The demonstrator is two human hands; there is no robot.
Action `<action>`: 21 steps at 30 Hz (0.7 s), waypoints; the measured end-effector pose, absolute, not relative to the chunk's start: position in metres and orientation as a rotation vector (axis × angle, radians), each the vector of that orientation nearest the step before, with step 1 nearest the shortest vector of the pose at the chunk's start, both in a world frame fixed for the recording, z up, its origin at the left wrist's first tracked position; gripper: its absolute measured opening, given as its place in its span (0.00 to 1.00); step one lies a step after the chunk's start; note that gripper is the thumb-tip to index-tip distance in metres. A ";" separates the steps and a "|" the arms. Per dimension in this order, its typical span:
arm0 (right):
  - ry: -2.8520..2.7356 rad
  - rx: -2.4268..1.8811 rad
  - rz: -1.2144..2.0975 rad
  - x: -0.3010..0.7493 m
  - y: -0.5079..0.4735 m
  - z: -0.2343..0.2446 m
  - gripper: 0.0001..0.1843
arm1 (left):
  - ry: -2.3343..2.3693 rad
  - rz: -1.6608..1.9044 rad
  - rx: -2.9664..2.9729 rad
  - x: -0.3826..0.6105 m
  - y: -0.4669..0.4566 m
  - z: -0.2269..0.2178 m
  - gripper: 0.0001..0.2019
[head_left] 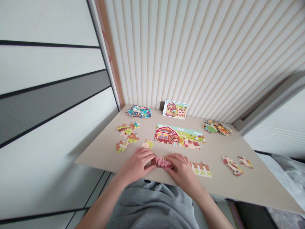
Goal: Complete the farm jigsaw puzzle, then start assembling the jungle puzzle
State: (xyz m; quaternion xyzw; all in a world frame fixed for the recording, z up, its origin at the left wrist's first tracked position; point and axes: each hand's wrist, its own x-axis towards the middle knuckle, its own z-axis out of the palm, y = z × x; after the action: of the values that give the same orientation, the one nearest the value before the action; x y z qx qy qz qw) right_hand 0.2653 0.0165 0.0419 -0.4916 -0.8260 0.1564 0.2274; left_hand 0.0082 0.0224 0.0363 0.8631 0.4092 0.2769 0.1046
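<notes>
Near the table's front edge, my left hand (140, 162) and my right hand (181, 168) grip pink-and-brown jigsaw puzzle pieces (162, 162) from both sides. The fingers of both hands are curled and closed on them; how far the pieces are joined is partly covered. A joined strip with a white fence (201, 169) extends out to the right of my right hand. Beyond my hands lies a joined puzzle section (178, 136) with a red barn and a cow. A single pink-and-green piece (147, 144) sits just past my left hand.
Several loose pieces (127, 133) lie at the left, cow-patterned pieces (232, 165) at the right. A blue pile (138, 111) and an orange-green pile (217, 127) stand farther back. A picture card (175, 109) leans near the ribbed wall (166, 47). The beige table (100, 151) ends close to my body.
</notes>
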 end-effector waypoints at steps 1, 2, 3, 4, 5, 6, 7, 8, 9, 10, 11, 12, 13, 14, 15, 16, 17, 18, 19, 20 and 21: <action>-2.273 -1.348 0.433 0.265 0.017 0.042 0.18 | 1.204 0.814 2.543 0.008 0.022 0.036 0.12; -2.273 -1.340 0.436 0.264 0.017 0.042 0.19 | 1.202 0.808 2.539 0.008 0.022 0.036 0.12; -2.278 -1.332 0.436 0.264 0.017 0.042 0.19 | 1.199 0.801 2.535 0.008 0.022 0.036 0.12; -2.287 -1.327 0.430 0.263 0.018 0.042 0.19 | 1.196 0.792 2.532 0.008 0.022 0.036 0.12; -2.294 -1.322 0.417 0.262 0.018 0.042 0.19 | 1.195 0.783 2.528 0.008 0.022 0.036 0.12; -2.299 -1.318 0.401 0.261 0.018 0.042 0.18 | 1.196 0.779 2.525 0.008 0.022 0.036 0.12; -2.300 -1.313 0.386 0.260 0.017 0.043 0.17 | 1.199 0.779 2.522 0.008 0.022 0.036 0.12; -2.296 -1.309 0.376 0.260 0.016 0.043 0.16 | 1.198 0.780 2.522 0.008 0.023 0.035 0.12; -2.288 -1.308 0.373 0.259 0.016 0.043 0.16 | 1.198 0.784 2.521 0.008 0.023 0.035 0.12; -2.277 -1.311 0.378 0.258 0.015 0.043 0.16 | 1.199 0.787 2.521 0.008 0.023 0.034 0.12; -2.266 -1.317 0.385 0.257 0.014 0.042 0.15 | 1.196 0.790 2.522 0.008 0.023 0.034 0.12; -2.256 -1.325 0.390 0.257 0.013 0.042 0.15 | 1.193 0.792 2.522 0.008 0.023 0.033 0.12; -2.250 -1.331 0.388 0.257 0.012 0.042 0.15 | 1.193 0.792 2.521 0.008 0.023 0.033 0.12; -2.247 -1.336 0.381 0.257 0.011 0.042 0.15 | 1.192 0.792 2.519 0.008 0.023 0.032 0.12; -2.251 -1.337 0.372 0.257 0.011 0.042 0.15 | 1.189 0.789 2.517 0.007 0.023 0.032 0.12; -2.262 -1.335 0.366 0.257 0.012 0.042 0.15 | 1.183 0.784 2.515 0.007 0.023 0.032 0.12; -2.276 -1.332 0.364 0.257 0.012 0.042 0.15 | 1.177 0.780 2.513 0.007 0.023 0.032 0.12; -2.288 -1.335 0.368 0.258 0.013 0.042 0.16 | 1.171 0.779 2.512 0.007 0.023 0.033 0.12; -2.296 -1.341 0.376 0.258 0.014 0.043 0.16 | 1.165 0.778 2.513 0.007 0.023 0.033 0.12; -2.300 -1.348 0.383 0.258 0.015 0.044 0.16 | 1.160 0.775 2.515 0.007 0.023 0.034 0.13; -2.302 -1.354 0.389 0.258 0.015 0.044 0.16 | 1.157 0.772 2.517 0.007 0.023 0.034 0.13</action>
State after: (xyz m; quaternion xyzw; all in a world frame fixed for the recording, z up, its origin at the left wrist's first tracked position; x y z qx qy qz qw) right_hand 0.2584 0.0153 0.0444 -0.4894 -0.8321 0.1407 0.2196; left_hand 0.0074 0.0231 0.0340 0.8676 0.3986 0.2661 0.1325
